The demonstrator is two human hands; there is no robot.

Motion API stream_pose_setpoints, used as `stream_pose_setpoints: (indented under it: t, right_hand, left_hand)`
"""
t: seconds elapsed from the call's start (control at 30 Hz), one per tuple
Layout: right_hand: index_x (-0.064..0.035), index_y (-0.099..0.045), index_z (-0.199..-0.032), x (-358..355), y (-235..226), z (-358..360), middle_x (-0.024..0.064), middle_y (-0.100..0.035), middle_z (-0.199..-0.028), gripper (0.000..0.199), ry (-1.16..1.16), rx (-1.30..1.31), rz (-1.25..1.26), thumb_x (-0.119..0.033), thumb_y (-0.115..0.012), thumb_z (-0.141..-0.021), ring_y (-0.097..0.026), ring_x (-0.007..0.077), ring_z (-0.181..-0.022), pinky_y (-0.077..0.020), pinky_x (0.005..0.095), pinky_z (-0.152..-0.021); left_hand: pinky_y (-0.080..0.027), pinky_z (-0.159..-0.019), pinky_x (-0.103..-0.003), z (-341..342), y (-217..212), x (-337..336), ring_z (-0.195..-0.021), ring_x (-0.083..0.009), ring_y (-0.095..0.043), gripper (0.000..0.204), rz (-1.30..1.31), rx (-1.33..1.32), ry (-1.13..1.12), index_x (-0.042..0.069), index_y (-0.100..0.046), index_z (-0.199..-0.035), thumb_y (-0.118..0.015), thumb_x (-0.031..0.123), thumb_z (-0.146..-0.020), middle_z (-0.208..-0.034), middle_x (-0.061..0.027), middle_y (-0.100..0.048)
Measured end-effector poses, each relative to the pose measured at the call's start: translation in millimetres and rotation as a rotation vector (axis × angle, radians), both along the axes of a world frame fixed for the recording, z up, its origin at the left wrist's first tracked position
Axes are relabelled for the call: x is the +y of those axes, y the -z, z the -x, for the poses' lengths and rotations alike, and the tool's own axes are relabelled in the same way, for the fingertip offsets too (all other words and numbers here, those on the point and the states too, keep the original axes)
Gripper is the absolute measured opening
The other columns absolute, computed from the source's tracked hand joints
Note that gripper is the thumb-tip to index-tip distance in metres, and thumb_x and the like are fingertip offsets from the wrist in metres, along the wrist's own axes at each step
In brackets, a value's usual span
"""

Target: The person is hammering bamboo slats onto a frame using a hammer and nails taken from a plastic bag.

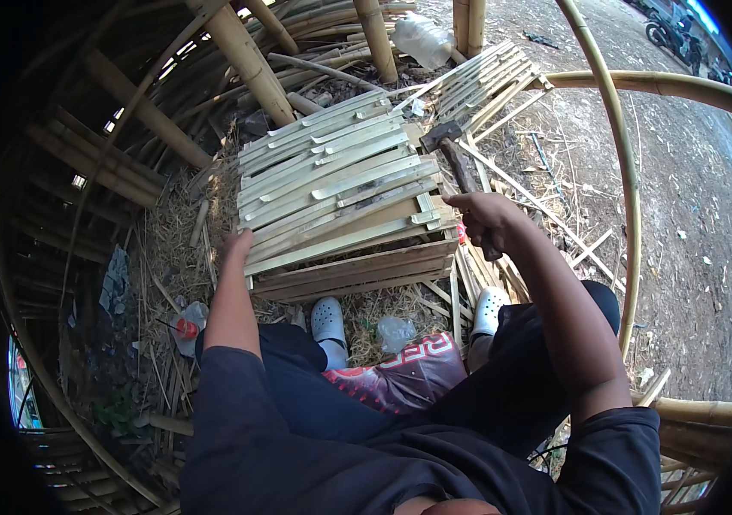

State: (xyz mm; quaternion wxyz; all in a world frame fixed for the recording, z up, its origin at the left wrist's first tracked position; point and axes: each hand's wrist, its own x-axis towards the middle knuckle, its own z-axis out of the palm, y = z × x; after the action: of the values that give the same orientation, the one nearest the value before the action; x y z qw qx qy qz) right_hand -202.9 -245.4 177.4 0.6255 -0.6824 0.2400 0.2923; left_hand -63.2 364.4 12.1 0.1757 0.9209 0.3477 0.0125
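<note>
A panel of pale bamboo slats [323,193] lies on top of a low wooden crate-like frame [357,273] in front of me. My left hand [238,245] is at the panel's near left edge, its thumb against the slat ends and its other fingers mostly hidden. In my right hand [484,213] is a hammer [462,163], gripped by its dark wooden handle. The hammer's head is raised just off the panel's right side, pointing away from me. Curled slat pieces stick up in rows across the panel.
Another slatted panel [486,81] lies beyond to the right, near a clear plastic jug [422,39]. Bamboo posts [241,60] stand at the far left, and a bent bamboo pole [619,163] arches on the right. Loose strips [469,283] lie beside my right shoe [490,311].
</note>
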Motion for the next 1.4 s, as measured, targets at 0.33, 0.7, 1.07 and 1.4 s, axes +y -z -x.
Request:
stream_pose_setpoints:
  t: [0.33,0.7,1.07,1.4]
  right_hand:
    - [0.0058,-0.062,-0.069,-9,91,-29,0.0168,-0.066,-0.067,0.049,0.058,-0.358,0.409,-0.038,-0.073,-0.088,-0.067,0.0258,-0.058,-0.0544,0.0380,-0.060]
    - [0.0136,-0.066,-0.096,20,116,-39,0.0218,-0.069,-0.089,0.053,0.070,-0.311,0.367,-0.035,-0.075,-0.078,-0.071,0.0302,-0.077,-0.0573,0.0412,-0.067]
    - [0.0118,-0.061,-0.099,26,115,-50,0.0144,-0.060,-0.086,0.041,0.243,-0.144,0.100,-0.019,-0.075,-0.076,-0.060,0.0246,-0.069,-0.0503,0.0460,-0.051]
    - [0.0122,-0.061,-0.098,22,118,-59,0.0159,-0.061,-0.088,0.040,0.188,-0.242,0.116,-0.021,-0.073,-0.077,-0.060,0.0240,-0.066,-0.0494,0.0455,-0.051]
  left_hand:
    - [-0.042,-0.103,-0.041,-7,51,-33,-0.125,-0.0298,-0.054,0.081,0.628,-0.186,0.039,-0.002,-0.055,-0.137,-0.070,0.053,-0.080,-0.137,-0.0200,-0.056]
    - [-0.048,-0.094,-0.046,-1,5,-52,-0.115,-0.0410,-0.063,0.086,0.227,-0.423,0.198,-0.008,-0.067,-0.116,-0.069,0.069,-0.077,-0.120,-0.0288,-0.066]
    - [-0.049,-0.085,-0.045,11,-13,-69,-0.095,-0.0386,-0.069,0.081,0.127,-0.414,0.096,-0.008,-0.072,-0.098,-0.074,0.069,-0.073,-0.099,-0.0239,-0.073]
    - [-0.049,-0.079,-0.046,9,-6,-60,-0.084,-0.0390,-0.068,0.083,0.098,-0.482,0.078,-0.011,-0.070,-0.086,-0.075,0.071,-0.072,-0.087,-0.0244,-0.071]
